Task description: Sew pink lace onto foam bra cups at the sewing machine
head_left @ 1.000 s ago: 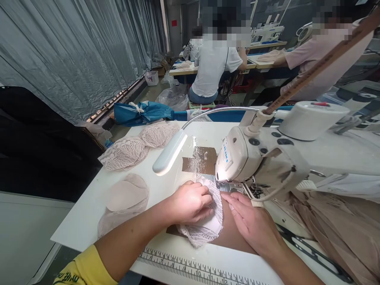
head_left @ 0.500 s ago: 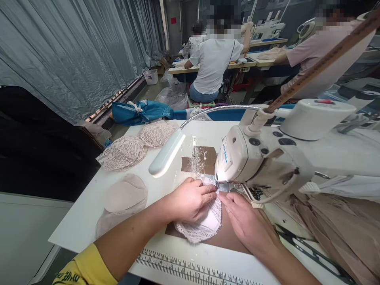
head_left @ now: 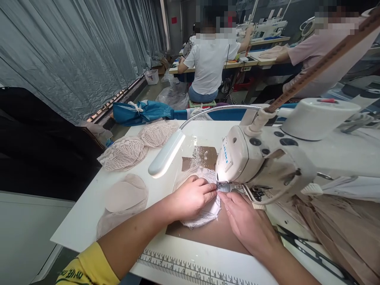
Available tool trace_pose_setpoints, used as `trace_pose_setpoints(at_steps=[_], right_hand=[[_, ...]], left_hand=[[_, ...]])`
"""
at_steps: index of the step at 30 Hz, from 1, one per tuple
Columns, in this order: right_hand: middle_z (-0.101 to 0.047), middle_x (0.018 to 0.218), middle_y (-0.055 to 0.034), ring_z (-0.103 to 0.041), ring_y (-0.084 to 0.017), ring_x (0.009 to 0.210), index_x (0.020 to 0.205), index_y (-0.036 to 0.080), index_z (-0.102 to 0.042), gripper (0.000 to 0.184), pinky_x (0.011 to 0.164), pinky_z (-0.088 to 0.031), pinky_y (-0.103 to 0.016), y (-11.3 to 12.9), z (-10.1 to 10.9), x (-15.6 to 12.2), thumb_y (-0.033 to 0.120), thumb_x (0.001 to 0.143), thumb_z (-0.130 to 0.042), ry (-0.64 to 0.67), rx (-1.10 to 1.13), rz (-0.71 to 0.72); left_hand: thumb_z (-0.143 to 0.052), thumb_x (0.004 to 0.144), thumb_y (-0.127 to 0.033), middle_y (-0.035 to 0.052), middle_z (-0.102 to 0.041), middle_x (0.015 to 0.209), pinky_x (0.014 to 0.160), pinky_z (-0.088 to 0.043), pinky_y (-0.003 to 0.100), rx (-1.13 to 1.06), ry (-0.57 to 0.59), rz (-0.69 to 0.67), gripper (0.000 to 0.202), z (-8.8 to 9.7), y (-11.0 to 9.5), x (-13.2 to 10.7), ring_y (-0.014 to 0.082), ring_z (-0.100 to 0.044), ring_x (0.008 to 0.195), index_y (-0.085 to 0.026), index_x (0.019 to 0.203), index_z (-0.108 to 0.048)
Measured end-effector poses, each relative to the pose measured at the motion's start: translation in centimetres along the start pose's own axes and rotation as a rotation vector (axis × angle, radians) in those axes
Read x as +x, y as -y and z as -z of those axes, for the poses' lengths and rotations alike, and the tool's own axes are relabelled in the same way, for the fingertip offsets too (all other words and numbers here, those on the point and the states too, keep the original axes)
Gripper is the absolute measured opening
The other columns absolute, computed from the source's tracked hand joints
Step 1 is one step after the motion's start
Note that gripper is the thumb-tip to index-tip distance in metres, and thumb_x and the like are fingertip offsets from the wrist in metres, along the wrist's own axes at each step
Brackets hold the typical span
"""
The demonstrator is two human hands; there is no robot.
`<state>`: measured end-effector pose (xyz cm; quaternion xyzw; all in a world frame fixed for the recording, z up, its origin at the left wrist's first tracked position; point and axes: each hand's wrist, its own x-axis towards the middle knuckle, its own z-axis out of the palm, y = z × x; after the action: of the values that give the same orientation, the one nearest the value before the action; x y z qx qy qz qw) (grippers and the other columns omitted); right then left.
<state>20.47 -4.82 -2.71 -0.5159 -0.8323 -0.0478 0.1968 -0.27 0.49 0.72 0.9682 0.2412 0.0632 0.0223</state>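
Note:
A lace bra cup (head_left: pixel 204 220) lies under the needle area of the white sewing machine (head_left: pixel 234 152), white lining showing inside its lace rim. On top of it rests my left hand (head_left: pixel 191 200), fingers bent together and pressing the fabric, the tips close to the presser foot. From the right, my right hand (head_left: pixel 246 219) lies on the brown sheet (head_left: pixel 202 232), its thumb and index tips closed at the cup's edge beside the needle. The exact fingertip contact and the stitch line are hidden by the hands and the machine head.
Lace cups (head_left: pixel 126 153) and smooth beige cups (head_left: pixel 124 196) lie to the left. A lamp (head_left: pixel 166 154) hangs over the white table (head_left: pixel 86 221), which has a printed ruler (head_left: pixel 190 269) in front. Brown fabric (head_left: pixel 335 225) lies right. Co-workers (head_left: pixel 209 65) sit ahead.
The lace cup has moved away from me under the machine, with more of it showing behind the left hand. Both hands stay near the needle. The co-worker ahead has raised an arm.

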Motion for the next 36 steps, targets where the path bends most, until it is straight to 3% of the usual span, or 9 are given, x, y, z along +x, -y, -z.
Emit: trace_pose_setpoints(at_steps=[4, 10, 20, 29, 36], right_hand=[[-0.072, 0.100, -0.0070, -0.065, -0.019, 0.087, 0.118, 0.021, -0.066, 0.039, 0.076, -0.050, -0.030, 0.0, 0.0, -0.1, 0.013, 0.090, -0.040, -0.008, 0.003, 0.002], [-0.071, 0.103, -0.0082, -0.066, -0.018, 0.084, 0.117, 0.019, -0.067, 0.039, 0.067, -0.051, -0.027, -0.1, 0.3, -0.1, 0.014, 0.089, -0.040, 0.016, 0.042, 0.020], [-0.071, 0.097, -0.0086, -0.066, -0.018, 0.086, 0.113, 0.021, -0.068, 0.037, 0.077, -0.053, -0.028, -0.6, 0.8, 0.5, 0.019, 0.091, -0.038, 0.046, 0.195, 0.036], [-0.072, 0.099, -0.0087, -0.067, -0.018, 0.087, 0.115, 0.021, -0.067, 0.038, 0.077, -0.052, -0.028, -0.4, 0.5, 0.3, 0.017, 0.091, -0.038, 0.032, 0.081, 0.022], [-0.070, 0.104, -0.0106, -0.067, -0.020, 0.087, 0.114, 0.020, -0.066, 0.037, 0.073, -0.054, -0.030, -0.4, 0.4, -0.1, 0.020, 0.093, -0.036, 0.020, 0.060, -0.034]], left_hand=[[-0.047, 0.089, -0.018, 0.0090, -0.056, 0.131, 0.085, -0.040, 0.037, -0.003, -0.047, -0.009, 0.038, -0.5, 0.1, 0.0, 0.0235, -0.051, 0.102, -0.011, 0.126, -0.054], [-0.043, 0.094, -0.017, 0.0082, -0.060, 0.127, 0.087, -0.040, 0.036, -0.033, -0.095, -0.015, 0.033, -0.5, 0.2, -0.1, 0.0222, -0.052, 0.105, -0.012, 0.124, -0.056], [-0.046, 0.090, -0.018, 0.0111, -0.062, 0.123, 0.089, -0.041, 0.036, -0.128, -0.112, 0.041, 0.036, -0.3, 0.6, 0.3, 0.0236, -0.052, 0.106, -0.012, 0.124, -0.056], [-0.046, 0.091, -0.022, 0.0114, -0.059, 0.124, 0.090, -0.041, 0.039, -0.090, -0.123, 0.129, 0.033, -0.1, 0.5, -0.1, 0.0249, -0.051, 0.106, -0.015, 0.121, -0.057], [-0.044, 0.094, -0.031, 0.0122, -0.058, 0.120, 0.092, -0.039, 0.040, -0.092, -0.119, 0.013, 0.030, 0.5, 0.0, -0.5, 0.0234, -0.052, 0.104, -0.016, 0.115, -0.059]])
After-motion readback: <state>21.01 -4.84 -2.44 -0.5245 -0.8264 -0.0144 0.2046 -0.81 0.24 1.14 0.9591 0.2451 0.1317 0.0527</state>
